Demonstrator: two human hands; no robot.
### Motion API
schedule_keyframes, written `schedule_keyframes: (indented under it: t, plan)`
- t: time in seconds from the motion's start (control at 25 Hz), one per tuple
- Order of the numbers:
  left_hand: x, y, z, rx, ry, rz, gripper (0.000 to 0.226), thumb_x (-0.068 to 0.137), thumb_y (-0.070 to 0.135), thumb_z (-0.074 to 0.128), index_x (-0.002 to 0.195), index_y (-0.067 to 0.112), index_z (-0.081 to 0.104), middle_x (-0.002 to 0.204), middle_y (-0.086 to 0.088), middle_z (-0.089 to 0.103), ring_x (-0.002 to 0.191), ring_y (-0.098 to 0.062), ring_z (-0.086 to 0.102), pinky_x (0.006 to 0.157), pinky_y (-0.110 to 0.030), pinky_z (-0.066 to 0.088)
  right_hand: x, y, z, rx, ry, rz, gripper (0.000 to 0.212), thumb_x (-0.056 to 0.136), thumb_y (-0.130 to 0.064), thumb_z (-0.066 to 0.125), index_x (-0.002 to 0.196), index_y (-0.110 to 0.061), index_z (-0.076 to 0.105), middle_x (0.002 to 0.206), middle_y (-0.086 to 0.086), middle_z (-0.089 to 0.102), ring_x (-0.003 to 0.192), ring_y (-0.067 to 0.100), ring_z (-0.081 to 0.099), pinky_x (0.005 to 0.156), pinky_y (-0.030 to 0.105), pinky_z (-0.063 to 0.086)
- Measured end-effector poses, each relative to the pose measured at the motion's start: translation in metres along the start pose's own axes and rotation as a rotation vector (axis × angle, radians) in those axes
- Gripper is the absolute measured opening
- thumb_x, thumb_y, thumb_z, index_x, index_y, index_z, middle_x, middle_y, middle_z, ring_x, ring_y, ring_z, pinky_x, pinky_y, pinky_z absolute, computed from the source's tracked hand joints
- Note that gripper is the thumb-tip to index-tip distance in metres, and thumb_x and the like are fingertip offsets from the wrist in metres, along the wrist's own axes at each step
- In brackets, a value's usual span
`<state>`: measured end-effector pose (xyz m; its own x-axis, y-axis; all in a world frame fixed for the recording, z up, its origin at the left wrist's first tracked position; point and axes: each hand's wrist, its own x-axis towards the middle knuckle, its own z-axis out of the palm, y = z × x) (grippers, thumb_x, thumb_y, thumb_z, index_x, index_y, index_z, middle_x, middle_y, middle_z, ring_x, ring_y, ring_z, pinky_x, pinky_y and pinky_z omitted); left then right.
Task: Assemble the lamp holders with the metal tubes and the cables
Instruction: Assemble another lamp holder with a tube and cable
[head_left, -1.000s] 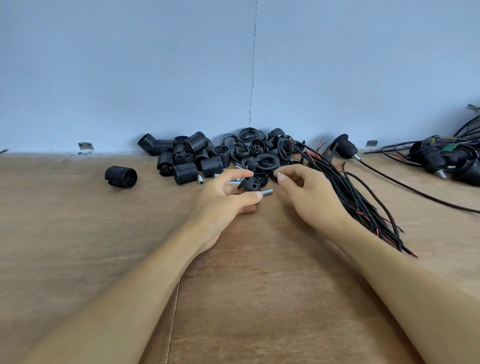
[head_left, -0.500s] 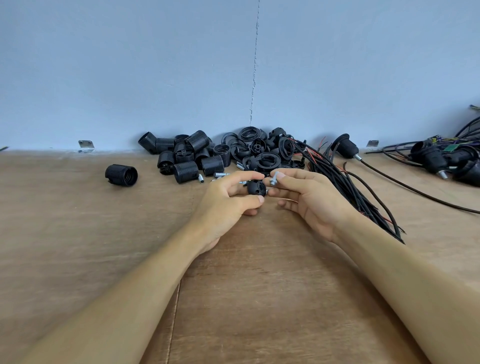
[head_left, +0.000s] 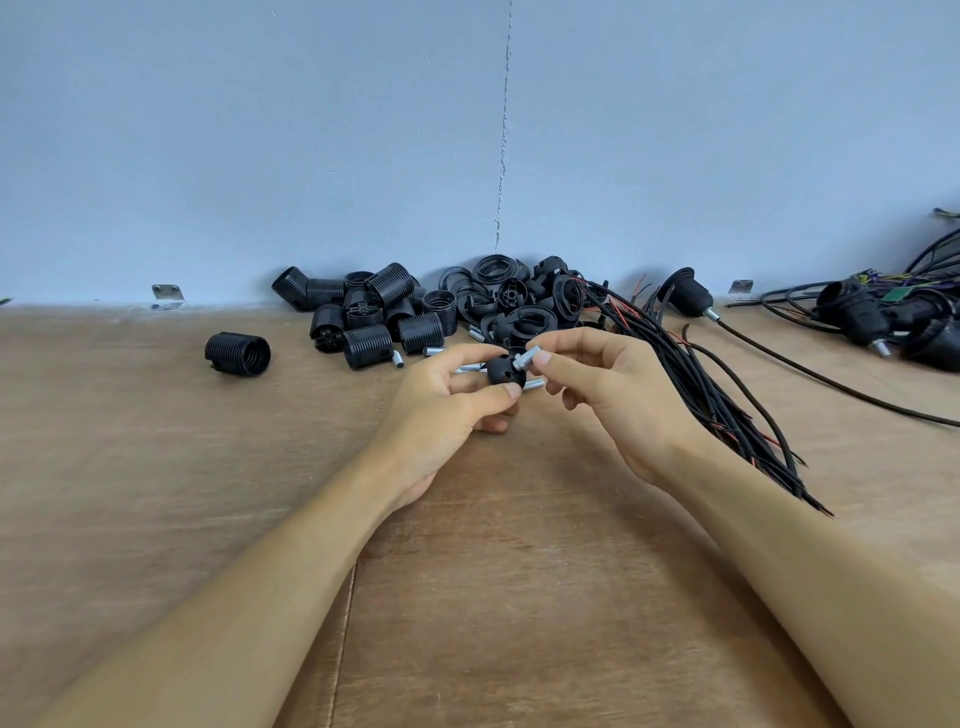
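My left hand (head_left: 449, 410) pinches a small black dome-shaped lamp holder cap (head_left: 505, 370) between thumb and fingers, above the wooden table (head_left: 156, 467). With thumb and forefinger, my right hand (head_left: 613, 389) pinches a short silver metal tube (head_left: 525, 357), and the tube's end sits at the cap's top hole. A pile of black threaded lamp holder shells and rings (head_left: 447, 309) lies behind the hands by the wall. A bundle of black and red cables (head_left: 711, 400) stretches along the table right of my right hand.
One lone black shell (head_left: 238, 353) lies at the left. Loose metal tubes (head_left: 397, 359) are scattered before the pile. Assembled holders with cables (head_left: 883, 317) lie at the far right, and one more (head_left: 685, 299) by the wall. A blue wall closes the back.
My right hand picked a metal tube off the table and brought it to the cap. Both hands lifted slightly and came together.
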<state>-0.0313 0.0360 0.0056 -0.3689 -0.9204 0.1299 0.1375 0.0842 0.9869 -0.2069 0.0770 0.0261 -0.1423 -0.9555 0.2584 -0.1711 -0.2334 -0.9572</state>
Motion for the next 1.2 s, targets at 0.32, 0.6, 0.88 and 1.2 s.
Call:
schedule_keyframes:
  t: [0.32,0.6,0.88,1.2]
  plan:
    - [0.000,-0.003,-0.002,0.005,0.034,0.022,0.033,0.083,0.006,0.081,0.109,0.022,0.070,0.084,-0.004,0.078,0.075,-0.013,0.071,0.067,-0.025,0.055,-0.003,0.000,0.000,-0.175,0.016,-0.097,0.008,0.091,-0.014,0.071,0.098,-0.016,0.075,0.073,-0.011,0.072,0.068,-0.002,0.063,0.064,0.012,0.046]
    - [-0.002,0.000,0.000,0.017,0.044,0.039,0.040,0.066,0.020,0.087,0.102,0.031,0.073,0.087,-0.004,0.079,0.075,-0.011,0.071,0.065,-0.023,0.054,-0.007,-0.002,-0.002,-0.389,0.016,-0.208,0.005,0.095,-0.018,0.067,0.095,-0.019,0.073,0.071,-0.017,0.066,0.068,-0.003,0.057,0.068,0.014,0.043]
    - [-0.004,0.004,0.000,-0.002,0.029,0.024,0.047,0.061,0.034,0.092,0.105,0.032,0.075,0.087,-0.006,0.078,0.072,-0.012,0.069,0.066,-0.025,0.054,-0.008,-0.004,-0.004,-0.481,-0.025,-0.239,0.010,0.099,-0.021,0.061,0.094,-0.017,0.068,0.075,-0.007,0.066,0.068,0.006,0.057,0.069,0.023,0.047]
    - [-0.006,0.009,0.001,-0.036,0.002,-0.037,0.050,0.069,0.051,0.077,0.094,0.008,0.077,0.079,-0.011,0.074,0.066,-0.016,0.065,0.059,-0.023,0.054,-0.009,-0.005,-0.002,-0.351,-0.025,-0.259,0.009,0.096,-0.013,0.065,0.101,-0.019,0.069,0.082,-0.005,0.069,0.075,0.020,0.065,0.075,0.040,0.057]
